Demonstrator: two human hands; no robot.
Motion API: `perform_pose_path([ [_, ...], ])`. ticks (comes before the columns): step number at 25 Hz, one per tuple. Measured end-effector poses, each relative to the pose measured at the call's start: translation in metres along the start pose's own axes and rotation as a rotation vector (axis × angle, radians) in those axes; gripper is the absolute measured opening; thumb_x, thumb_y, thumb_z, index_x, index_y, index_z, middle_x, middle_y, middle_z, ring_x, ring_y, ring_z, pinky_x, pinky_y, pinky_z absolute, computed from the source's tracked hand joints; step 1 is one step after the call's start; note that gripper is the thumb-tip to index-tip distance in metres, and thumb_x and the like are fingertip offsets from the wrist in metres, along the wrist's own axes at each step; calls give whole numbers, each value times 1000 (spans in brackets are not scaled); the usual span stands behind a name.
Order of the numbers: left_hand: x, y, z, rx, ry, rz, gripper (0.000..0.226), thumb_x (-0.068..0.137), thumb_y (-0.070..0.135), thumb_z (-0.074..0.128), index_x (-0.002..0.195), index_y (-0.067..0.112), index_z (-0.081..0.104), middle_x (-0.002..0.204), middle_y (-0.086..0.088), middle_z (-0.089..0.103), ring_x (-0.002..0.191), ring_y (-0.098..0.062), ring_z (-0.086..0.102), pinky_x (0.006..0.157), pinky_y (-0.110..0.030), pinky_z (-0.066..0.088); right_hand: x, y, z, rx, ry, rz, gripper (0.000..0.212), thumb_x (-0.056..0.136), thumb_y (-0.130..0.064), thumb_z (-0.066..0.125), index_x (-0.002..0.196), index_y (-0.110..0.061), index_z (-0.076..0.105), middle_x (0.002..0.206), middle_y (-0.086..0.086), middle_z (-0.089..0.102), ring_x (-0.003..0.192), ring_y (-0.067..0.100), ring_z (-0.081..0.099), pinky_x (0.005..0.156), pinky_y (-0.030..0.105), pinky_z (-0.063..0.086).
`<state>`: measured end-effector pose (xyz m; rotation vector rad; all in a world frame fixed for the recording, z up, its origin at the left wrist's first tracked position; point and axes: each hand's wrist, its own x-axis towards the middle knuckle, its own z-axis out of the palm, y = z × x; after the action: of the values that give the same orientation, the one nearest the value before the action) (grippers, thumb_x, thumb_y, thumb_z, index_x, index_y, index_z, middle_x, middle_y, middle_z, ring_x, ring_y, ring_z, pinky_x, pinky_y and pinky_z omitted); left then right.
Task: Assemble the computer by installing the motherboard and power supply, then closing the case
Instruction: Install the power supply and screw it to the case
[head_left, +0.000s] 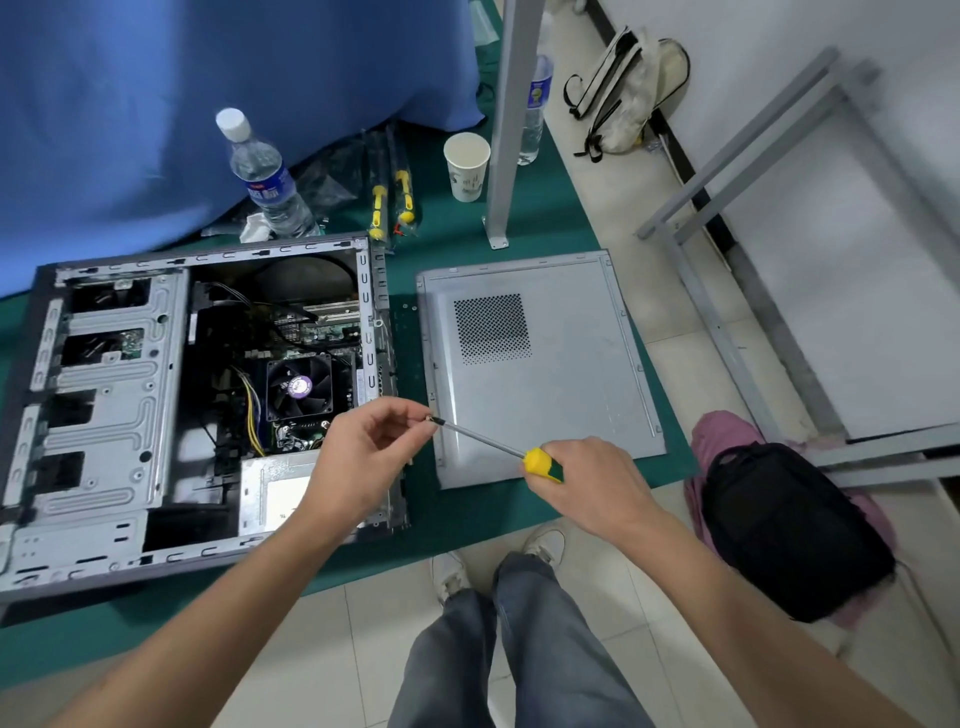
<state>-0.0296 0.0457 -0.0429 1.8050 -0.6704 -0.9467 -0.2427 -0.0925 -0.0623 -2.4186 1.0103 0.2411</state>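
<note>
The open computer case (104, 395) lies on its side on the green table, left of centre. Inside it sits the motherboard (311, 332) with a black CPU fan (298, 387), and the silver power supply (270, 493) lies at the near edge. The grey side panel (561, 374) rests flat on the table to the right of the case. My right hand (587, 483) grips the yellow-and-green handle of a screwdriver (540, 462). My left hand (363, 457) pinches a small screw at the screwdriver's tip (434, 420), above the case's right edge.
At the back stand a water bottle (265, 176), a paper cup (466, 166), two bagged yellow-handled tools (389, 202) and a grey metal post (506, 119). A blue cloth (208, 78) hangs behind. A black backpack (789, 525) lies on the floor at right.
</note>
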Motion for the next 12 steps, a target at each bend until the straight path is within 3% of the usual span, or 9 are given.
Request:
perform_pose_path([
  [6,0,10,-3,413,-75,226,12,85,12,75,94,19,74,85,11,69,78,-2,62,71,-12,50,-1,10,-14,-185,-19,-77,35,95,-53,46,84,-24,60,68,-5,55,64,21,55,55,29,35],
  [10,1,18,-1,532,-105,265,11,88,16,74,98,16,75,86,8,69,75,-5,63,73,-18,53,-2,11,-18,-223,-15,-66,36,96,-54,45,88,-23,63,70,-4,55,65,21,55,57,28,37],
  [12,3,22,2,523,-124,239,9,88,16,73,97,16,75,85,8,69,74,-4,63,71,-14,51,-4,13,-20,-234,-9,-62,37,96,-54,44,88,-23,62,70,-4,54,65,21,55,57,28,38],
])
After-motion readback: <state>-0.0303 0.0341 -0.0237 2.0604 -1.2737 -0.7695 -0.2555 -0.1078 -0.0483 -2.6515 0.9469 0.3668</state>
